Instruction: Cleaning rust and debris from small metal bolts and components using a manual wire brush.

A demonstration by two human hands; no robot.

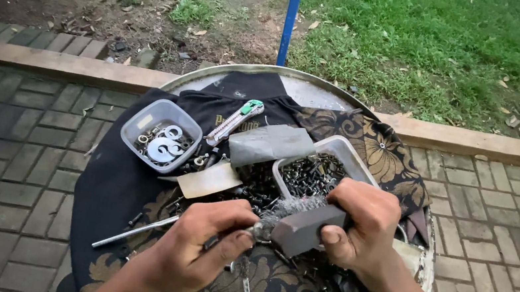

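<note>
Grey and brick-shaped, a sharpening block [304, 231] sits clenched in the right hand [360, 226], near the worktop's [243, 70] near edge and just in front of a clear tub of dark screws [317, 172]. The left hand [200, 245] is closed around a thin metal piece [253, 232] whose tip meets the block's left end; a tuft of steel wool [295, 207] appears to lie against the block's top, though how it is held cannot be told. The two hands are close together, almost touching, with the block bridging them.

A slip looks like the chief risk: the metal piece could skid off the block's corner toward the right hand's thumb, since the fingers wrap near the working face. Loose screws and bolts under the wrists could roll off the patterned cloth [373, 147] if an elbow nudged it. A long steel rod [131, 232] lies toward the left edge, and a green utility knife [234, 122] and a tub of washers [161, 136] sit toward the far edge, well clear.
</note>
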